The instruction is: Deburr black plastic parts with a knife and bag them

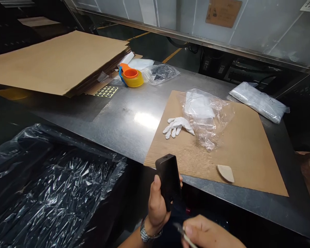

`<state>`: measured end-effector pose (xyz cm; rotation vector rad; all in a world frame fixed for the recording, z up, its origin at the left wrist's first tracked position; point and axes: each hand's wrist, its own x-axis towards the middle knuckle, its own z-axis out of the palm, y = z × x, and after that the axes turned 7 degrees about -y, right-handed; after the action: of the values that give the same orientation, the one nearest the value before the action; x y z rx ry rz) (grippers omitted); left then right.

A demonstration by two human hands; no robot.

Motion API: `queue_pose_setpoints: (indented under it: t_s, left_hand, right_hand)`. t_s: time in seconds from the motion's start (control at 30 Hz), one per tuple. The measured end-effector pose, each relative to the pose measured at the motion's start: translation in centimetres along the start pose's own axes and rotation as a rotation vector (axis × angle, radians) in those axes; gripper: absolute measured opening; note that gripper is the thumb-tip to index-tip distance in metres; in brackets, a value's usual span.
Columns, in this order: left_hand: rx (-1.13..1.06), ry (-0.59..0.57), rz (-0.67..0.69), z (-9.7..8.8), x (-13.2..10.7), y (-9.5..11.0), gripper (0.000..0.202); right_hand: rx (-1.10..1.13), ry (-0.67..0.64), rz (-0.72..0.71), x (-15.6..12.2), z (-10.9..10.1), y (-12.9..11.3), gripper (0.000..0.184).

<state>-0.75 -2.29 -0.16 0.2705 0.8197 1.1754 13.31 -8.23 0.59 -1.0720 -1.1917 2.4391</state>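
Note:
My left hand is wrapped round a black rectangular block, held tilted upright in front of the table's near edge. Its thumb lies along one side, and fingertips show at the other. Lower right, my right hand pinches a slim knife with a metal blade and a pale handle. The blade points toward the block's lower end, apart from it. Beyond both hands, a white glove and a beige curved piece lie on a cardboard sheet.
Clear plastic bags lie on the cardboard. A tape dispenser, a sticker sheet and a wrapped packet are on the metal table. Stacked cardboard stands at left, above a bin lined with black plastic.

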Motion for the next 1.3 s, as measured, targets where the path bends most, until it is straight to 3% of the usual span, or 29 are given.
queue_pose_setpoints:
  t_s: [0.1, 0.17, 0.33, 0.4, 0.47, 0.53, 0.6, 0.67, 0.8, 1.1, 1.2, 1.3]
  left_hand:
    - [-0.089, -0.068, -0.077, 0.1, 0.6, 0.2, 0.047]
    - [-0.134, -0.042, -0.169, 0.2, 0.9, 0.4, 0.044]
    - [-0.16, -0.032, -0.4, 0.5, 1.1, 0.1, 0.038]
    - [-0.162, -0.063, -0.477, 0.9, 1.0, -0.4, 0.039]
    - [-0.159, -0.083, -0.565, 1.5, 0.9, -1.1, 0.042]
    - [-0.17, -0.077, -0.635, 2.0, 0.8, -1.7, 0.042]
    - [-0.188, -0.061, -0.65, 2.6, 0.6, -2.1, 0.039]
    - [-0.197, -0.039, -0.641, 3.0, 0.4, -2.2, 0.035]
    - [-0.19, -0.003, -0.655, 3.0, 0.2, -2.2, 0.037]
    - [-0.149, 0.026, -0.654, 2.6, -0.3, -2.3, 0.034]
    - [-0.085, -0.016, -0.714, 2.5, -0.7, -2.3, 0.036]
    - [0.031, -0.089, -0.772, 2.1, -1.1, -2.4, 0.04]
  right_hand:
    - [0.113, -0.032, -0.097, -0.4, -0.2, 0.2, 0.044]
    - [0.076, 0.1, -0.152, -0.9, -1.8, 0.3, 0.044]
    - [-0.341, 0.897, -0.285, -3.5, -7.0, -1.1, 0.033]
    - [-0.525, 1.02, -0.332, -4.2, -7.2, -1.9, 0.026]
    - [-0.683, 0.954, -0.355, -4.0, -6.0, -2.4, 0.021]
    - [-0.811, 0.799, -0.379, -3.2, -4.1, -2.5, 0.018]
    - [-0.917, 0.674, -0.394, -2.2, -2.3, -2.5, 0.017]
    - [-0.988, 0.637, -0.372, -1.4, -1.3, -2.4, 0.021]
    - [-1.024, 0.652, -0.327, -0.7, -1.3, -2.3, 0.026]
    - [-1.004, 0.652, -0.372, -0.3, -1.5, -1.8, 0.032]
    - [-0.959, 0.71, -0.338, -0.4, -2.2, -1.7, 0.034]
    - [-0.865, 0.824, -0.27, -0.8, -3.6, -2.0, 0.023]
